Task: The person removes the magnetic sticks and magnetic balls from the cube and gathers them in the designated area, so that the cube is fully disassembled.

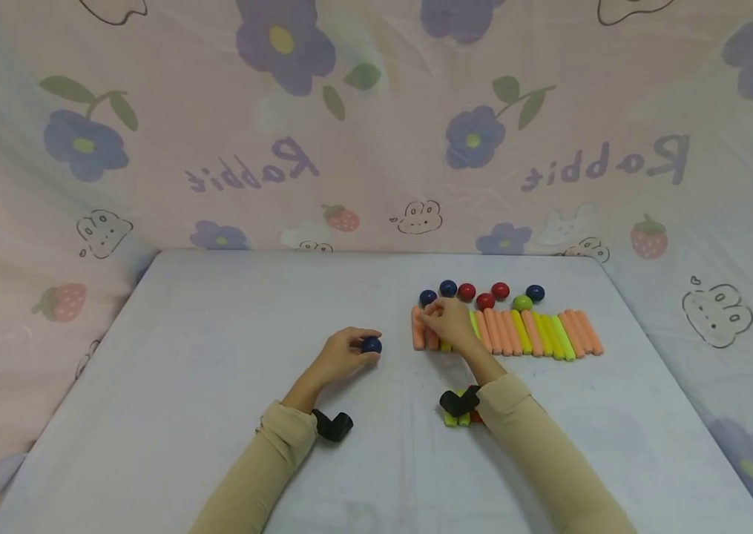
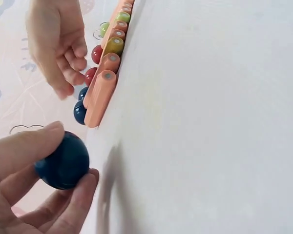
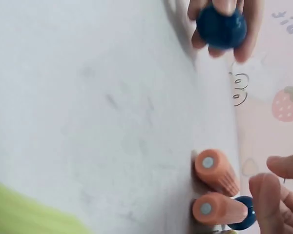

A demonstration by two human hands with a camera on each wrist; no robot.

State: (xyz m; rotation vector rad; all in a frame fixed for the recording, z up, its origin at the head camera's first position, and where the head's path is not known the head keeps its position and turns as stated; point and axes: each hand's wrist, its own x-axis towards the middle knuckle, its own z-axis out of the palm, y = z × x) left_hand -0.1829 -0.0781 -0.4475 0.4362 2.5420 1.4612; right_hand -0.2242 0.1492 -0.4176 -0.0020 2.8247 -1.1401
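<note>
In the head view my left hand [image 1: 341,356] pinches a dark blue ball [image 1: 372,345] between thumb and fingers, left of a row of rods. The left wrist view shows the same blue ball [image 2: 63,163] held a little off the white surface. My right hand [image 1: 449,320] hovers over the row's left end, its fingers loosely bent and apart, with nothing visible between them. Closest below it lie orange rods [image 1: 418,335] with small grey discs in their ends. Two loose blue balls [image 1: 428,297] sit just behind, partly hidden by these fingers in the right wrist view.
The row goes on rightward with yellow, green and orange rods [image 1: 536,334]. Behind it lie red balls [image 1: 500,290], a green ball [image 1: 522,302] and another blue ball [image 1: 535,293]. Yellow-green rods [image 1: 450,420] and a red piece lie partly under the right wrist. A printed cloth stands behind.
</note>
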